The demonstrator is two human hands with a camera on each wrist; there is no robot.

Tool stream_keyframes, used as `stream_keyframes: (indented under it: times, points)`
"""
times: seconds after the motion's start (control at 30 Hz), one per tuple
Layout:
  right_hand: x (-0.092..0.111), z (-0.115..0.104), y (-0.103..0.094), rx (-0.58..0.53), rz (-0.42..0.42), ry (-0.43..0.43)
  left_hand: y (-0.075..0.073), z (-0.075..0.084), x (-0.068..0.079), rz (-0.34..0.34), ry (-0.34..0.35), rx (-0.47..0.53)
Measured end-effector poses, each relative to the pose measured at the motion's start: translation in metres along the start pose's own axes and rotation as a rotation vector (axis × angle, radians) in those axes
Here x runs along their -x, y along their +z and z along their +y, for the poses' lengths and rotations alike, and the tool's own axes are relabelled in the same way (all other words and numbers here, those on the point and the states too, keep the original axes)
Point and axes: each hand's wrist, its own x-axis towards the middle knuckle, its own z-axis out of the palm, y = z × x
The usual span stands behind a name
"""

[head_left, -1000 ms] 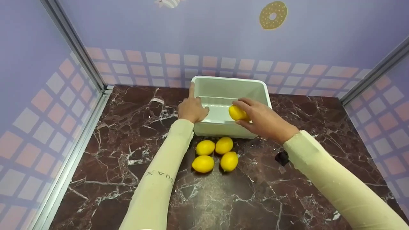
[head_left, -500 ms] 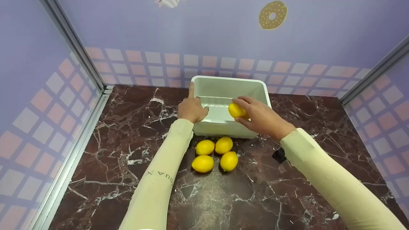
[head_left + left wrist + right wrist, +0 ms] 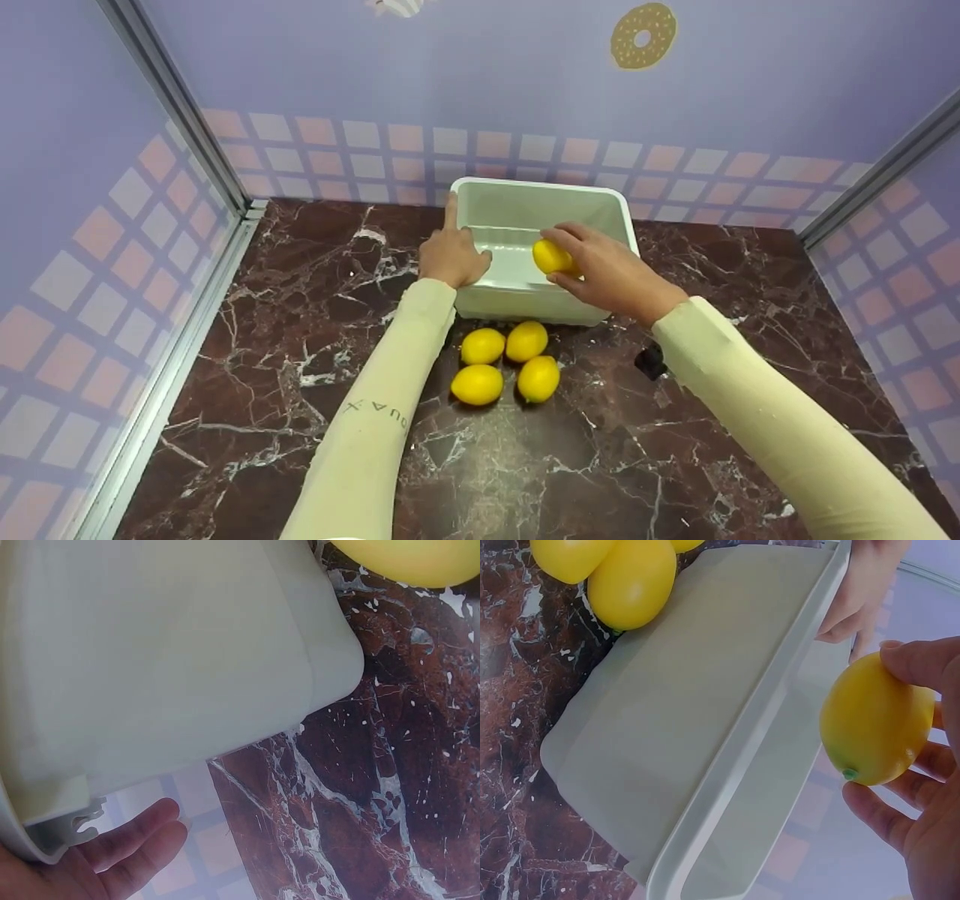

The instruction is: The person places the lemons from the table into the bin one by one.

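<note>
My right hand [image 3: 611, 274] holds a yellow lemon [image 3: 553, 256] between thumb and fingers, over the opening of a white plastic bin [image 3: 525, 304]. In the right wrist view the lemon [image 3: 874, 720] shows a small green tip and is above the bin's rim [image 3: 742, 716]. At the bin's front left corner, my left hand [image 3: 452, 256] grips the rim, thumb on the inner side and index finger stretched along the left edge. Its fingers [image 3: 142, 847] lie outside the bin wall [image 3: 172, 667] in the left wrist view.
Several lemons [image 3: 478, 385] lie bunched on the dark marbled table [image 3: 600, 465] just in front of the bin. Close behind the bin stands a purple back wall [image 3: 480, 82], with side panels left and right. A small black object [image 3: 650, 361] shows beneath my right wrist.
My right hand has shifted slightly up and left over the bin, carrying the lemon with it. The left hand, the bin and the lemons on the table stay in place.
</note>
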Motion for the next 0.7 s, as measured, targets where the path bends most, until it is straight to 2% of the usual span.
stream_keyframes:
  times: [0.7]
  points:
    - [-0.013,0.000,0.001,0.010,0.010,-0.032,0.001,0.000,0.000,0.017,0.007,0.019]
